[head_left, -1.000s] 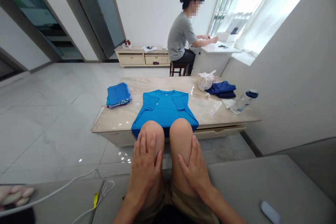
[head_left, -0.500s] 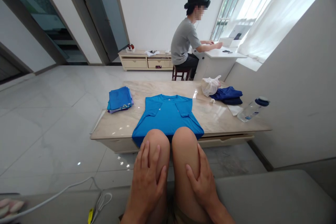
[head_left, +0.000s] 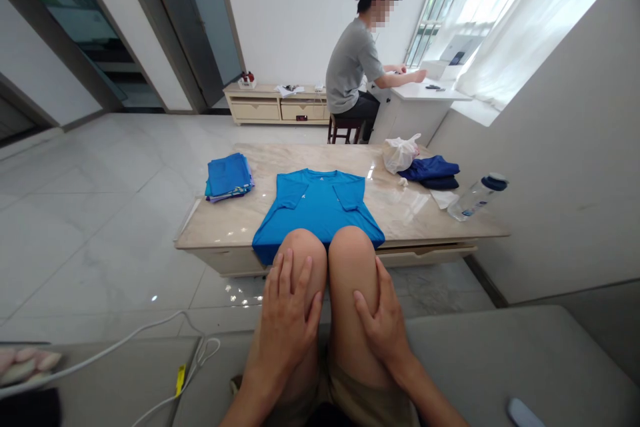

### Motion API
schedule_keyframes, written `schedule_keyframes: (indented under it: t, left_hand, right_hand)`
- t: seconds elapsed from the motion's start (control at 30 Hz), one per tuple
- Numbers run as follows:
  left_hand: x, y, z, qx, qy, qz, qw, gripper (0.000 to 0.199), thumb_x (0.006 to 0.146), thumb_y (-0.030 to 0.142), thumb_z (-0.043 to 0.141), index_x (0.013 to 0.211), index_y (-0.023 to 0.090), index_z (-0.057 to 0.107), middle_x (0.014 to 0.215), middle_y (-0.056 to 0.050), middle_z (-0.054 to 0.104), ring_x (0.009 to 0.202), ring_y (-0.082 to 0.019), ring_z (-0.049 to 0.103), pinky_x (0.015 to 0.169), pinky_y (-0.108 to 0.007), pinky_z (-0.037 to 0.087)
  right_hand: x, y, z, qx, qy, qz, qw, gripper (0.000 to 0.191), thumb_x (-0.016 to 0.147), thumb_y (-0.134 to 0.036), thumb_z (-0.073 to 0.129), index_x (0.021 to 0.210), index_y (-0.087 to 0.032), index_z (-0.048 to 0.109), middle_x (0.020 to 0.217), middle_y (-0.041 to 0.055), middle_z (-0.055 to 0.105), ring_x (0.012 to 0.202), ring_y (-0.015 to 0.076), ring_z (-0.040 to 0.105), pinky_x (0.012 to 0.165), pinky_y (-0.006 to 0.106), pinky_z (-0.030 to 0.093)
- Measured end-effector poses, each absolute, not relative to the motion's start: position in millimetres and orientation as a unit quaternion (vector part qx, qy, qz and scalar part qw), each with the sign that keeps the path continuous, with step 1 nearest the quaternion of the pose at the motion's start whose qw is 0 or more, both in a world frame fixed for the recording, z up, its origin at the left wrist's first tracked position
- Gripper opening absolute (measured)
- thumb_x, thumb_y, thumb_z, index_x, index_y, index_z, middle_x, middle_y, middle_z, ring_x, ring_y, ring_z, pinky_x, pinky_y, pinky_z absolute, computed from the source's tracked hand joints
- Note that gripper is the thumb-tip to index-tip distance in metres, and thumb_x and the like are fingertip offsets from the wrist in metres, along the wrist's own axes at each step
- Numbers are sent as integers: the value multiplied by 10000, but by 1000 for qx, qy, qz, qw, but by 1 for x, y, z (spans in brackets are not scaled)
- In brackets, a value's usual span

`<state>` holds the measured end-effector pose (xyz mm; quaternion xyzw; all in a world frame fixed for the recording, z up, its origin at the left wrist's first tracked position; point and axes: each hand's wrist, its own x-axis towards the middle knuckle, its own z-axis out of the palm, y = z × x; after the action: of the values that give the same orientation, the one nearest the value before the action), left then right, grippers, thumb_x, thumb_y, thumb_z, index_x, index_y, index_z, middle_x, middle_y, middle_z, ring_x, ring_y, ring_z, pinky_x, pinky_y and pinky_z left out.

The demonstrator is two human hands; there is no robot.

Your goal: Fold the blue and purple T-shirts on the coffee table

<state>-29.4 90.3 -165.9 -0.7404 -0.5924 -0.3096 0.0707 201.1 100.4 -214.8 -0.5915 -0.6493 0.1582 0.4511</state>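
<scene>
The left hand and right hand rest empty, fingers loosely spread. The blue T-shirt overhangs the tabletop's near edge; a bumping knee could drag it askew.

We note the shirt partly hidden by the knees, a white item cut off at bottom, the cable at left, the bottle's print too small to read.

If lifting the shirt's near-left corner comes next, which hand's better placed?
Left, I'd say. The left hand lies empty on the left leg, nearest that corner of the blue shirt. The right hand, also empty, is on the right leg, farther across.
</scene>
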Motion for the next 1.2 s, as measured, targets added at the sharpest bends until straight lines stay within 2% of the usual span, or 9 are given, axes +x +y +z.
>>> schedule_keyframes:
  t: [0.33,0.6,0.9,1.2]
  left_hand:
    - [-35,95,-166,-737,-596,-310,76,878,1048,295,657,1834,335,269,1895,-112,280,1724,-388,359,1336,-610,480]
    - [-38,93,-168,-727,-607,-311,86,908,1053,293,663,1845,347,221,1897,-113,275,1719,-387,366,1324,-586,483]
    - [-46,93,-172,-721,-617,-301,93,793,1081,298,643,1805,251,325,1877,-190,298,1708,-408,370,1312,-602,473]
    - [-49,91,-171,-720,-616,-305,91,783,1071,290,647,1797,250,357,1881,-186,293,1711,-414,366,1314,-600,468]
  right_hand:
    - [202,103,-221,-589,-652,152,452,796,1096,-515,616,1793,-257,333,1772,168,490,1610,393,526,1289,621,493]
    - [201,103,-218,-593,-651,148,451,795,1093,-526,614,1785,-242,344,1761,176,500,1602,390,533,1290,617,492]
    - [199,104,-215,-587,-651,148,459,757,1107,-521,612,1764,-224,380,1744,178,521,1590,370,549,1291,587,494]
    - [202,104,-216,-590,-650,145,457,770,1095,-513,627,1768,-229,383,1734,180,534,1567,381,573,1271,597,518]
